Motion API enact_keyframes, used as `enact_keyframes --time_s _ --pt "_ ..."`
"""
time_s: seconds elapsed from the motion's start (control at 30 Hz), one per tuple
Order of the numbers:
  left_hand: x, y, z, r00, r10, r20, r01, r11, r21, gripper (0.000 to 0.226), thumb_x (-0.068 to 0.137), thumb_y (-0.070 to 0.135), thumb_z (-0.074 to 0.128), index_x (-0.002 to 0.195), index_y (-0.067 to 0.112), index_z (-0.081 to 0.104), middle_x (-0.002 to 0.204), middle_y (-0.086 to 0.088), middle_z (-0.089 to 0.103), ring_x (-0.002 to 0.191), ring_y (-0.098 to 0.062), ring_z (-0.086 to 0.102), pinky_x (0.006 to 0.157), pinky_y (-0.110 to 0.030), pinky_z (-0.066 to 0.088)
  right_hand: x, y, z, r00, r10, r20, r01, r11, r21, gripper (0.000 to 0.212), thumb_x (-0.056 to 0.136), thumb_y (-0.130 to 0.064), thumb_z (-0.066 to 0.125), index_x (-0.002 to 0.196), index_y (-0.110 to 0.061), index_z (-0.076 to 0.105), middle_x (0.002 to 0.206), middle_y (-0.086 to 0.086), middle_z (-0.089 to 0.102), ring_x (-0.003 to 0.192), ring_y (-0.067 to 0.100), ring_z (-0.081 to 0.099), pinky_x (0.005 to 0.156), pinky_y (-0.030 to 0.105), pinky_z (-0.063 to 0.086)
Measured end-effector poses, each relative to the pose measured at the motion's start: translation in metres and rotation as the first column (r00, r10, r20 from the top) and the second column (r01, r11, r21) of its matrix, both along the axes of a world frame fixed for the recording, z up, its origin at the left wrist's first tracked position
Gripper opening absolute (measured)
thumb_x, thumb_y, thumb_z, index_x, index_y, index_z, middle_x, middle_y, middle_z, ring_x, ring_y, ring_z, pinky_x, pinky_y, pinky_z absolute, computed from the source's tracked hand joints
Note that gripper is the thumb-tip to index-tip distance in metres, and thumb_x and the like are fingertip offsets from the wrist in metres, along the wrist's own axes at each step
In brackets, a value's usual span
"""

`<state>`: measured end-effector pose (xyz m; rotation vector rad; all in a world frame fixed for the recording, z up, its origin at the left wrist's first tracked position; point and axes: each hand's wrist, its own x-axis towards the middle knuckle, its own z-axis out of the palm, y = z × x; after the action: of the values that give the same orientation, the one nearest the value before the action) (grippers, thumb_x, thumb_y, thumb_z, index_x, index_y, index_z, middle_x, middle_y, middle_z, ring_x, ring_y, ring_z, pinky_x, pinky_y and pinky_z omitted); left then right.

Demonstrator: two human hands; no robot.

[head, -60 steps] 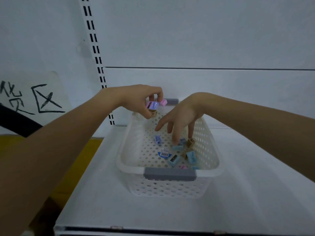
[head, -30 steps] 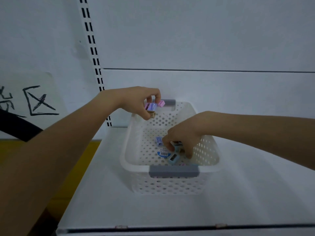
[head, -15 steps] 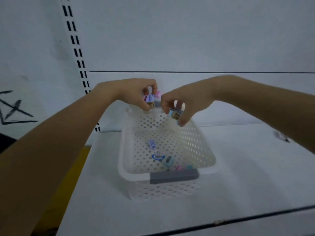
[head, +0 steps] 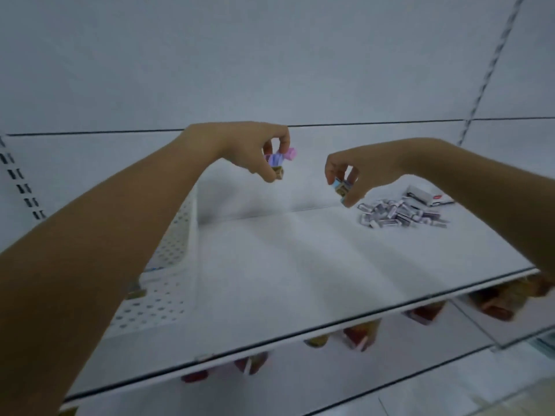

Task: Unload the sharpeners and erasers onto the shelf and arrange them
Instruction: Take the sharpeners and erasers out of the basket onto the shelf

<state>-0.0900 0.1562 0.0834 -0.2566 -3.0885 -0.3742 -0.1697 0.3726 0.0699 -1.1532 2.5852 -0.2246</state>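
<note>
Left grip: the left hand (head: 258, 151) pinches the pink sharpeners (head: 280, 159), a small cluster, between thumb and curled fingers; narrow and full.
Right grip: the right hand (head: 357, 172) pinches the blue sharpeners (head: 341, 186), which hang just below its fingertips.
Change: half a second ago both grips hung over the basket (head: 180, 235). Now it sits below and left of the left grip, partly behind that forearm, and bare shelf (head: 285, 265) lies under both grips.
Right hand: two seconds ago it was down in the basket picking; now it carries.
Erasers: a loose pile (head: 399, 216) lies just right of and below the right grip, near but apart, with flat packs (head: 426, 196) beyond it.
Meaning: the pick looks done and the carry is under way. The set-down likely falls under the grips, left of the erasers.
Remaining: a few pieces lay in the basket a moment ago, so another trip seems likely.
Risk: with several loose pieces in each pinch, one could slip out.
</note>
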Motion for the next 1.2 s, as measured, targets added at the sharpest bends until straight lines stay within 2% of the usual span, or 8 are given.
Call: enact_keyframes --time_s 0.17,0.37,0.5,0.67,0.8,0.93,1.07,1.2 --pt "-0.052 0.118 -0.017 0.995 -0.088 0.041 0.090 0.995 -0.033 0.036 0.073 0.030 0.072 0.100 0.027 0.048 0.103 -0.002 0.061 0.072 -0.018 0.057 0.067 -0.025 0.043 -0.035 0.127 -0.016 0.990 -0.133 0.045 0.134 0.991 -0.030 0.037 0.072 -0.019 0.077 0.090 -0.033 0.048 0.108 -0.004 0.053 0.088 0.025 0.064 0.061 0.019 0.047" --pt "-0.121 0.254 -0.037 0.962 -0.245 0.122 0.256 0.964 -0.080 0.040 0.075 0.035 0.071 0.105 0.027 0.046 0.109 -0.003 0.059 0.079 -0.020 0.057 0.069 -0.026 0.042 -0.070 0.268 -0.039 0.930 -0.333 0.159 0.344 0.937 -0.053 0.035 0.073 -0.012 0.076 0.091 -0.026 0.050 0.103 -0.001 0.050 0.084 0.022 0.061 0.058 0.018 0.049" --pt "-0.166 0.322 -0.056 0.931 -0.330 0.154 0.341 0.939 -0.047 0.034 0.074 0.036 0.069 0.098 0.032 0.045 0.109 -0.003 0.058 0.078 -0.020 0.057 0.073 -0.029 0.043 -0.093 0.342 -0.048 0.887 -0.430 0.170 0.445 0.893 -0.061 0.035 0.072 -0.012 0.076 0.090 -0.026 0.050 0.103 0.000 0.051 0.088 0.026 0.063 0.058 0.018 0.050" --pt "-0.227 0.374 -0.069 0.902 -0.394 0.178 0.408 0.912 -0.049 0.035 0.074 0.037 0.069 0.100 0.032 0.046 0.104 -0.001 0.060 0.075 -0.019 0.057 0.067 -0.026 0.043 -0.131 0.393 -0.057 0.852 -0.490 0.182 0.508 0.858 -0.069 0.038 0.075 -0.012 0.074 0.103 -0.019 0.049 0.108 0.001 0.049 0.095 0.030 0.062 0.064 0.020 0.049" --pt "-0.279 0.404 -0.074 0.892 -0.419 0.172 0.432 0.901 -0.047 0.035 0.075 0.037 0.068 0.101 0.033 0.045 0.108 -0.001 0.059 0.078 -0.019 0.059 0.073 -0.028 0.044 -0.168 0.416 -0.063 0.846 -0.499 0.188 0.513 0.858 -0.031 0.035 0.076 -0.013 0.073 0.099 -0.023 0.048 0.106 -0.002 0.049 0.085 0.024 0.061 0.063 0.019 0.047" --pt "-0.330 0.429 -0.075 0.880 -0.440 0.180 0.451 0.892 -0.021 0.037 0.076 0.037 0.069 0.103 0.030 0.045 0.108 0.000 0.057 0.077 -0.018 0.056 0.065 -0.025 0.042 -0.213 0.432 -0.058 0.843 -0.508 0.179 0.524 0.850 -0.051 0.036 0.075 -0.011 0.074 0.098 -0.022 0.049 0.104 0.000 0.051 0.076 0.020 0.059 0.059 0.017 0.046" --pt "-0.373 0.446 -0.081 0.884 -0.427 0.192 0.437 0.900 -0.009 0.036 0.077 0.037 0.068 0.104 0.029 0.046 0.107 0.001 0.057 0.076 -0.019 0.056 0.070 -0.028 0.042 -0.254 0.449 -0.063 0.850 -0.509 0.135 0.520 0.852 -0.061 0.042 0.074 -0.012 0.075 0.107 -0.016 0.050 0.104 0.002 0.054 0.082 0.024 0.061 0.061 0.019 0.048" --pt "-0.399 0.457 -0.090 0.882 -0.397 0.254 0.431 0.898 -0.092 0.036 0.078 0.035 0.068 0.104 0.026 0.045 0.104 0.000 0.056 0.077 -0.021 0.056 0.066 -0.026 0.041 -0.288 0.462 -0.064 0.881 -0.460 0.107 0.469 0.881 -0.068 0.037 0.072 -0.014 0.075 0.098 -0.024 0.051 0.100 -0.004 0.055 0.095 0.030 0.063 0.065 0.023 0.049"
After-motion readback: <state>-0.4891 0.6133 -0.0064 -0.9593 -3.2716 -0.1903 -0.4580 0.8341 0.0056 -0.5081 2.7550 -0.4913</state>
